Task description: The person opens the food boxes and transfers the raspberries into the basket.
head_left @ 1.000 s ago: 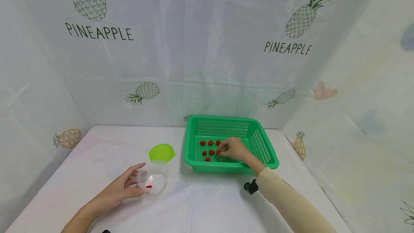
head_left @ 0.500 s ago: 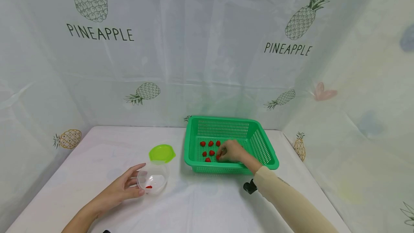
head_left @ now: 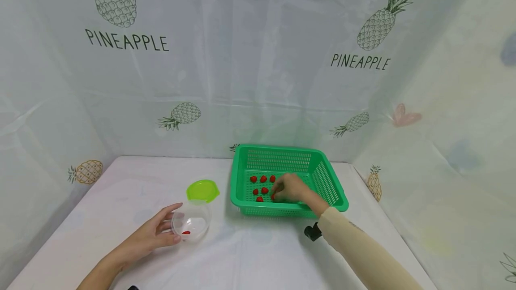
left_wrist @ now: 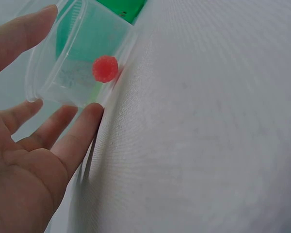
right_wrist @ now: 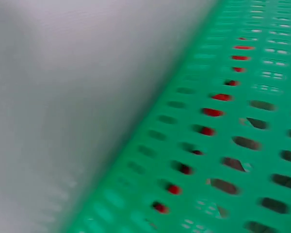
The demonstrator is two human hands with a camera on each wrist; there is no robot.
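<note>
A clear plastic bowl [head_left: 197,220] stands on the white table cloth with a single red raspberry [left_wrist: 105,69] inside. My left hand [head_left: 152,238] holds its near left side, thumb on one side and fingers on the other. Inside the green basket [head_left: 278,211], my right hand [head_left: 291,187] reaches down with curled fingers. A red raspberry [head_left: 273,197] shows at its fingertips, partly covered by them. Several more raspberries [head_left: 264,190] lie in rows on the basket floor, left of that hand. The right wrist view shows only the basket's slotted wall, with red patches [right_wrist: 212,112] behind the slots.
A bright green lid [head_left: 203,190] lies just behind the bowl, left of the basket. A small black object [head_left: 312,232] appears beside the right sleeve [head_left: 354,245]. Behind the table hangs a pale curtain [head_left: 258,57] printed with pineapples.
My right hand has shifted slightly toward the basket's near wall, fingertips moving from the middle row of raspberries to the nearest one. My left hand and the bowl stay where they were.
</note>
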